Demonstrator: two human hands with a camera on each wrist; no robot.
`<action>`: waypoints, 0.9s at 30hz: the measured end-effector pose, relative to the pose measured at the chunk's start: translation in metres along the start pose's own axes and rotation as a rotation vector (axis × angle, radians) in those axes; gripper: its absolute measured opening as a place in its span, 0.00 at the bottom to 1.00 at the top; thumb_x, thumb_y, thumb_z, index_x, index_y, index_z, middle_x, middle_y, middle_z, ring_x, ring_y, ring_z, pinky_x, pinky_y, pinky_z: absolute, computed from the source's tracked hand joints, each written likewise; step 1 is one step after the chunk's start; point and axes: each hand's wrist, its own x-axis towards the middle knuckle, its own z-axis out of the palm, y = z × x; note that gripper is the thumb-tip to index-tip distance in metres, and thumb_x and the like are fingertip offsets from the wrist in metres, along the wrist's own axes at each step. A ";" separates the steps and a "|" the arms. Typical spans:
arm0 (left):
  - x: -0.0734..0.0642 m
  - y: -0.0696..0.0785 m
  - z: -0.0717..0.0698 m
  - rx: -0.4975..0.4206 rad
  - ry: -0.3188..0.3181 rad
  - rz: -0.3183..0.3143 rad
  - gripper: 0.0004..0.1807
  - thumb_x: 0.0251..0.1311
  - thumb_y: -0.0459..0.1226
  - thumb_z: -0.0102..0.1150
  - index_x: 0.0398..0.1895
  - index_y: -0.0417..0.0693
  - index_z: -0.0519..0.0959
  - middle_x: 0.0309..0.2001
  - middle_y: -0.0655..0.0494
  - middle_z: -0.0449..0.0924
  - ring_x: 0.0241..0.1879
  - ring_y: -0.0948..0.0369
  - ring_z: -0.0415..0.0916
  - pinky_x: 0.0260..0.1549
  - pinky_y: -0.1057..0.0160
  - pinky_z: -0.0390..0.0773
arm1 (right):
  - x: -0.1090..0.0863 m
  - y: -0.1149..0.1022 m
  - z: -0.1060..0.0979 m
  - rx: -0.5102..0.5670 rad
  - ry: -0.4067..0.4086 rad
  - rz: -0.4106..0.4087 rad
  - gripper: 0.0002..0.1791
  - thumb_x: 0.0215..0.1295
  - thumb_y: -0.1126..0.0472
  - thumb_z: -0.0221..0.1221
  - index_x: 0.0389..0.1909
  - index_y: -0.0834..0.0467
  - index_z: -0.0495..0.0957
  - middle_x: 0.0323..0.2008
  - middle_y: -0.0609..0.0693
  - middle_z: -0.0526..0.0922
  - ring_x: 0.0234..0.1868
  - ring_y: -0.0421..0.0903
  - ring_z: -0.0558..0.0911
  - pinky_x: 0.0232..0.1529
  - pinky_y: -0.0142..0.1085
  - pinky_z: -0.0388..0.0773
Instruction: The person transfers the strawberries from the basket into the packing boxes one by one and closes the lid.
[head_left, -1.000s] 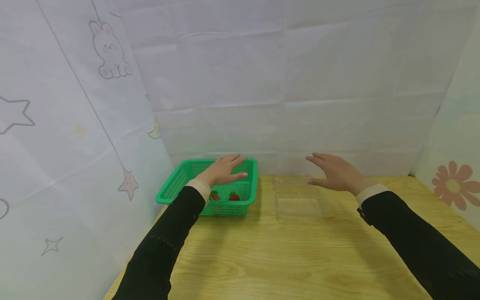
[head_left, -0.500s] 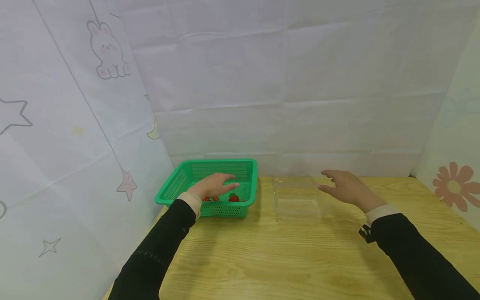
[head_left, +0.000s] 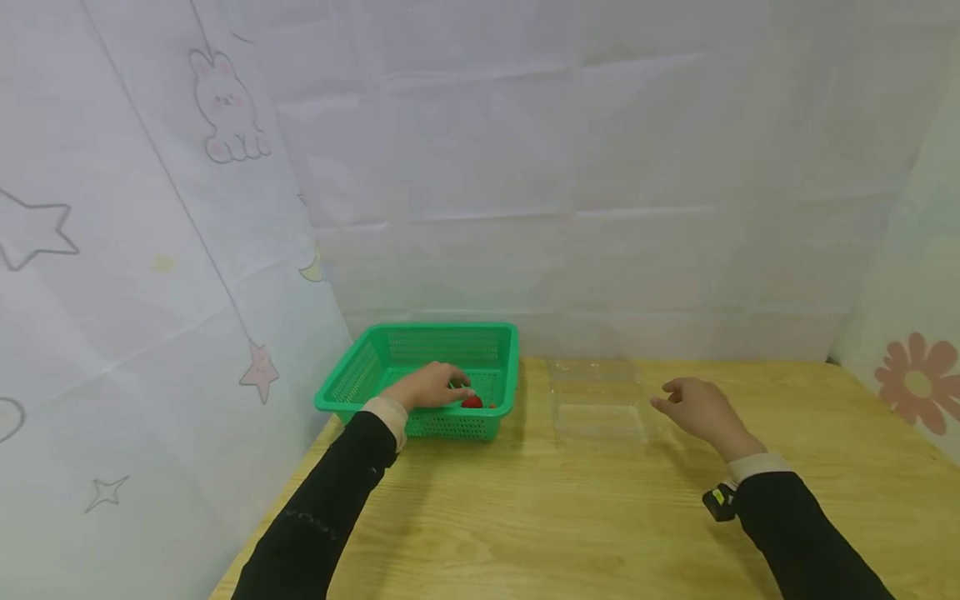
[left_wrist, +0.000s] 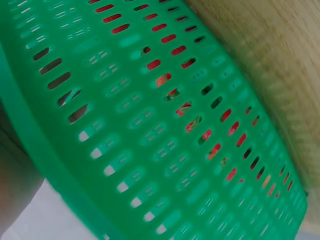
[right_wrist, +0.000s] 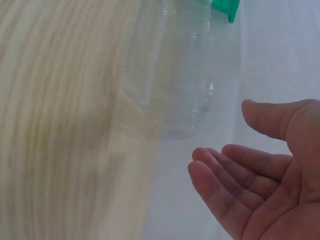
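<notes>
My left hand (head_left: 424, 386) reaches over the near rim into a green plastic basket (head_left: 337, 398). Its fingers bend downward with a gap to the thumb, beside a red strawberry (head_left: 472, 402). In the left wrist view, the slotted wall of the basket (left_wrist: 150, 125) fills most of the picture, and red fruit shows through its holes; the fingertips are hidden there. My right hand (head_left: 703, 415) hovers right of a clear plastic box (head_left: 598, 421), not touching it. The right wrist view shows that hand (right_wrist: 260, 185) with loosely bent fingers, thumb apart, palm bare.
The pale wooden table (head_left: 510, 517) extends in front of the basket and box. White cloth (head_left: 570, 167) with printed figures hangs behind and at both sides. The basket stands close to the left cloth.
My left hand has lowered into the basket and its fingers have bent. My right hand has moved down and to the right, away from the clear box, its fingers bending more.
</notes>
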 end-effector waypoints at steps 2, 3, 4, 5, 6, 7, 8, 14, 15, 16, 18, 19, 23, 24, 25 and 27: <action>0.000 -0.002 0.004 -0.009 0.000 -0.011 0.20 0.71 0.46 0.53 0.59 0.46 0.78 0.56 0.52 0.78 0.57 0.53 0.74 0.53 0.53 0.74 | -0.002 0.003 0.004 0.021 0.005 0.022 0.35 0.69 0.46 0.57 0.56 0.77 0.71 0.45 0.71 0.78 0.45 0.67 0.78 0.41 0.56 0.77; 0.000 -0.003 0.006 -0.019 -0.002 -0.022 0.20 0.71 0.45 0.54 0.59 0.46 0.78 0.56 0.52 0.78 0.57 0.53 0.74 0.53 0.54 0.74 | -0.003 0.004 0.006 0.029 0.005 0.033 0.34 0.70 0.46 0.57 0.55 0.77 0.72 0.46 0.72 0.78 0.45 0.67 0.78 0.41 0.56 0.77; 0.001 -0.004 0.008 -0.027 -0.005 -0.031 0.19 0.70 0.45 0.55 0.59 0.47 0.79 0.55 0.53 0.79 0.57 0.53 0.74 0.52 0.53 0.75 | -0.004 0.004 0.007 0.038 0.002 0.045 0.34 0.70 0.46 0.57 0.54 0.78 0.72 0.46 0.72 0.78 0.45 0.67 0.78 0.41 0.55 0.77; 0.001 -0.006 0.009 -0.030 -0.010 -0.042 0.19 0.70 0.46 0.55 0.58 0.48 0.79 0.55 0.53 0.79 0.56 0.54 0.74 0.52 0.54 0.75 | -0.004 0.005 0.008 0.046 0.000 0.056 0.34 0.70 0.47 0.57 0.54 0.78 0.72 0.46 0.72 0.78 0.44 0.65 0.79 0.40 0.54 0.78; 0.002 -0.007 0.010 -0.034 -0.014 -0.049 0.19 0.70 0.46 0.55 0.58 0.48 0.79 0.54 0.54 0.79 0.56 0.54 0.74 0.52 0.54 0.75 | -0.004 0.005 0.009 0.057 -0.004 0.065 0.34 0.70 0.47 0.56 0.54 0.78 0.72 0.46 0.72 0.78 0.42 0.64 0.80 0.39 0.53 0.78; 0.003 -0.009 0.011 -0.041 -0.021 -0.057 0.19 0.70 0.46 0.55 0.58 0.49 0.79 0.54 0.55 0.79 0.56 0.54 0.74 0.52 0.54 0.75 | -0.004 0.005 0.010 0.072 -0.008 0.073 0.33 0.70 0.48 0.57 0.53 0.79 0.72 0.45 0.72 0.79 0.41 0.62 0.81 0.38 0.51 0.79; 0.004 -0.010 0.011 -0.045 -0.026 -0.064 0.19 0.69 0.47 0.55 0.58 0.49 0.79 0.54 0.55 0.79 0.57 0.54 0.74 0.52 0.53 0.75 | -0.005 0.005 0.011 0.090 -0.013 0.079 0.33 0.71 0.49 0.56 0.53 0.79 0.72 0.44 0.71 0.79 0.39 0.60 0.82 0.36 0.50 0.80; 0.014 -0.012 0.009 -0.034 -0.052 -0.068 0.22 0.70 0.45 0.55 0.62 0.44 0.77 0.58 0.52 0.77 0.60 0.52 0.71 0.54 0.53 0.74 | -0.003 0.006 0.017 0.221 -0.044 0.135 0.30 0.72 0.51 0.56 0.52 0.79 0.72 0.36 0.62 0.82 0.35 0.57 0.83 0.33 0.45 0.82; 0.015 -0.011 0.008 -0.035 -0.060 -0.073 0.22 0.70 0.45 0.55 0.62 0.44 0.76 0.59 0.51 0.76 0.60 0.52 0.70 0.54 0.53 0.73 | -0.003 0.006 0.018 0.232 -0.047 0.145 0.29 0.72 0.52 0.55 0.51 0.79 0.73 0.35 0.61 0.82 0.35 0.57 0.83 0.33 0.45 0.82; 0.016 -0.010 0.007 -0.042 -0.067 -0.078 0.22 0.70 0.44 0.55 0.63 0.44 0.75 0.59 0.51 0.75 0.60 0.51 0.70 0.53 0.53 0.74 | -0.003 0.006 0.019 0.242 -0.049 0.152 0.28 0.72 0.53 0.55 0.51 0.79 0.73 0.34 0.60 0.82 0.35 0.57 0.83 0.34 0.45 0.82; 0.018 -0.007 0.007 -0.042 -0.080 -0.086 0.23 0.70 0.43 0.55 0.64 0.43 0.74 0.61 0.50 0.74 0.61 0.51 0.69 0.53 0.53 0.74 | -0.002 0.006 0.020 0.257 -0.050 0.163 0.26 0.72 0.55 0.55 0.50 0.78 0.74 0.34 0.60 0.82 0.35 0.56 0.83 0.33 0.45 0.83; 0.019 -0.006 0.007 -0.039 -0.086 -0.089 0.23 0.70 0.43 0.55 0.64 0.44 0.74 0.61 0.50 0.74 0.62 0.51 0.69 0.53 0.53 0.74 | -0.002 0.006 0.021 0.262 -0.048 0.167 0.25 0.72 0.56 0.55 0.50 0.78 0.74 0.33 0.60 0.82 0.34 0.55 0.82 0.33 0.44 0.83; 0.023 -0.002 0.009 -0.016 -0.097 -0.090 0.22 0.70 0.42 0.55 0.65 0.46 0.74 0.62 0.52 0.73 0.64 0.51 0.66 0.55 0.53 0.72 | -0.002 0.006 0.023 0.288 -0.038 0.182 0.22 0.72 0.59 0.55 0.49 0.78 0.74 0.32 0.59 0.82 0.33 0.54 0.82 0.33 0.44 0.83; 0.024 -0.002 0.009 -0.011 -0.099 -0.094 0.22 0.70 0.42 0.55 0.65 0.47 0.74 0.62 0.52 0.73 0.65 0.51 0.65 0.56 0.53 0.72 | -0.001 0.006 0.023 0.294 -0.036 0.185 0.22 0.72 0.59 0.55 0.49 0.79 0.74 0.32 0.60 0.82 0.33 0.54 0.82 0.33 0.44 0.83; 0.025 -0.001 0.010 -0.008 -0.101 -0.099 0.22 0.70 0.42 0.55 0.65 0.48 0.74 0.63 0.53 0.72 0.65 0.51 0.64 0.57 0.52 0.71 | -0.001 0.007 0.024 0.297 -0.034 0.189 0.22 0.72 0.59 0.55 0.49 0.79 0.74 0.32 0.59 0.82 0.33 0.53 0.82 0.33 0.44 0.83; 0.028 -0.001 0.011 0.010 -0.104 -0.099 0.22 0.70 0.42 0.56 0.65 0.49 0.74 0.63 0.54 0.72 0.65 0.51 0.64 0.57 0.52 0.70 | -0.001 0.008 0.025 0.306 -0.030 0.198 0.22 0.72 0.59 0.55 0.49 0.79 0.75 0.32 0.60 0.82 0.33 0.53 0.82 0.32 0.43 0.83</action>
